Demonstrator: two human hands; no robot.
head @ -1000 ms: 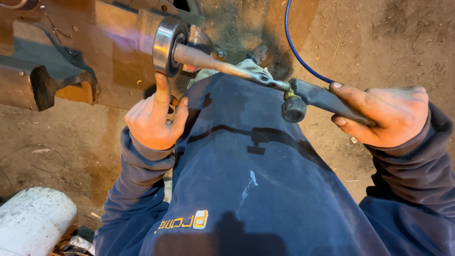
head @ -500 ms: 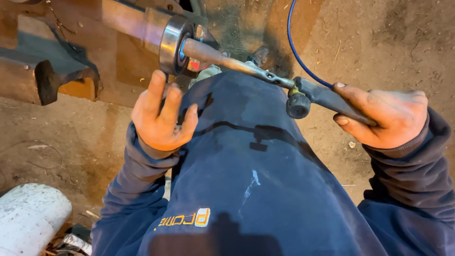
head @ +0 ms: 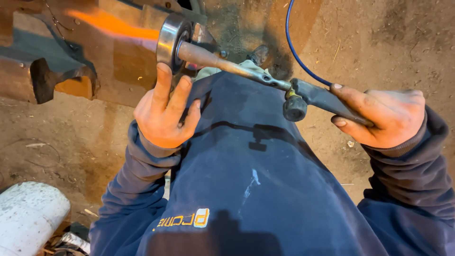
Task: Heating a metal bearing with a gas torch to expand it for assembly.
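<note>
My right hand (head: 384, 116) grips the dark handle of a gas torch (head: 265, 76), whose metal tube runs up-left to a round silver burner head (head: 171, 40). An orange flame (head: 113, 26) shoots left from the head onto a brown metal sheet (head: 128, 61). My left hand (head: 166, 114) is raised just under the burner head, fingers apart, fingertips at its rim. A black valve knob (head: 295, 108) sits below the torch handle. A blue hose (head: 296, 45) leaves the handle and curves up out of view. My dark blue sweatshirt fills the lower middle.
Dirt ground lies on both sides. A white cylinder (head: 28, 215) rests at the bottom left. The metal sheet has a dark cut-out gap (head: 42, 80) at the left.
A long orange flame now shows at the burner head. My left hand has opened and risen to the head's rim. The view has shifted slightly; my right hand keeps its grip.
</note>
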